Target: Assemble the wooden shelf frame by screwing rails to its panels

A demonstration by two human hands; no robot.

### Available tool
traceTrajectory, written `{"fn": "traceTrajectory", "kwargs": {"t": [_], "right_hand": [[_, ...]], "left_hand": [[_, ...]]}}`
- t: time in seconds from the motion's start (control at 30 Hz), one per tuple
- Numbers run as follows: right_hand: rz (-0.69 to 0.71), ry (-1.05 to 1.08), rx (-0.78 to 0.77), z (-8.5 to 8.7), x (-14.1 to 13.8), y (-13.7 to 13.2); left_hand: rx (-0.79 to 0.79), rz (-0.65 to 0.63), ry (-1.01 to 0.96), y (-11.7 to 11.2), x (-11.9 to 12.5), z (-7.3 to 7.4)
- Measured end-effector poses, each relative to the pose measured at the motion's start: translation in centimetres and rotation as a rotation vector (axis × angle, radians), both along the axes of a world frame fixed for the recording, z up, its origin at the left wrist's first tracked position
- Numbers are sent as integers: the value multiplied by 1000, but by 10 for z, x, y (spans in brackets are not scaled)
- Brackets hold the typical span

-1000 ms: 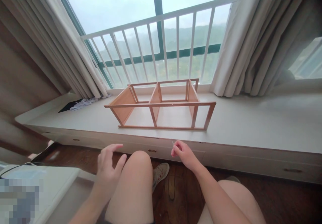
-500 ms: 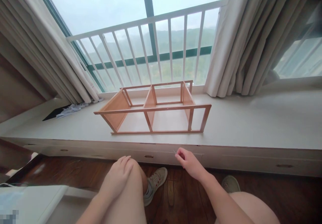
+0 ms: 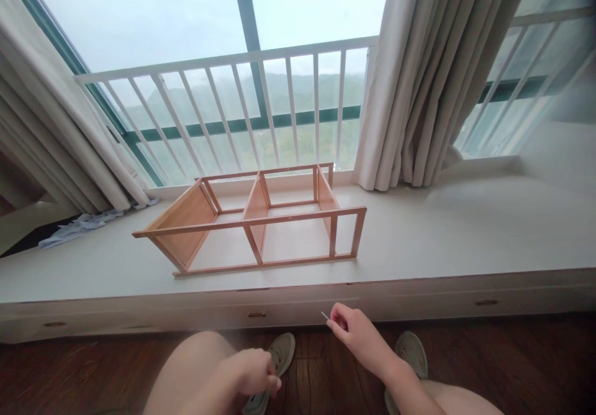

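Observation:
A light-brown wooden shelf frame (image 3: pixel 254 221) lies on its side on the white window ledge (image 3: pixel 419 241), its panels standing between long slats. In front of the ledge, my right hand (image 3: pixel 351 328) pinches a thin silvery rod (image 3: pixel 325 315) between thumb and fingers. The rod points up and left, apart from the frame; its other end is hidden in the hand. Over my left knee, my left hand (image 3: pixel 256 371) droops with loosely bent fingers, somewhat blurred. Nothing shows in it, and the fingertips are partly turned from view.
A white railing (image 3: pixel 223 64) stands behind the frame, before the window. Beige curtains (image 3: pixel 395 92) hang on both sides. Crumpled pale cloth (image 3: pixel 86 225) lies at the ledge's left end. Drawer handles (image 3: pixel 256 315) line the ledge front, above a dark wooden floor (image 3: pixel 316 378).
The view has turned to the right, so the frame appears farther left and lower. My left hand has gone from lying flat on the knee to drooping beside it. My right hand keeps its pinch.

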State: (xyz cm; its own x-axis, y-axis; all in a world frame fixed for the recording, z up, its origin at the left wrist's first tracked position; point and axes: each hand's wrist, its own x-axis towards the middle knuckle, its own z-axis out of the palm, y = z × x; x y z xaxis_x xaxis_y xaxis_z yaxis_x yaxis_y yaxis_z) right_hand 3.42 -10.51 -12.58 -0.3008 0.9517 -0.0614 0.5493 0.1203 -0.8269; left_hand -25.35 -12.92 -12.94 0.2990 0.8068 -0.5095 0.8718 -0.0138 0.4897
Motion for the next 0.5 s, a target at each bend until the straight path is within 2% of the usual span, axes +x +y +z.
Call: {"fn": "traceTrajectory", "kwargs": {"t": [0.03,0.1,0.13,0.2,0.27,0.33,0.4,0.5], "right_hand": [[-23,-5,12,1,3,0],[-84,1,53,4,7,0],[-121,12,76,7,10,1],[-201,41,118,15,14,6],[-271,69,153,26,18,16],[-310,78,188,41,21,31],[-320,66,232,58,25,50],[-359,-9,349,81,29,78]], "left_hand": [[-85,-81,-48,1,16,-7],[-150,-178,-167,9,48,-17],[-144,-165,-262,15,64,-18],[-108,-31,-516,34,95,-14],[-37,134,-784,59,125,1],[0,246,-1010,86,153,21],[-1,294,-1208,112,177,43],[-85,365,-1462,144,201,69]]}}
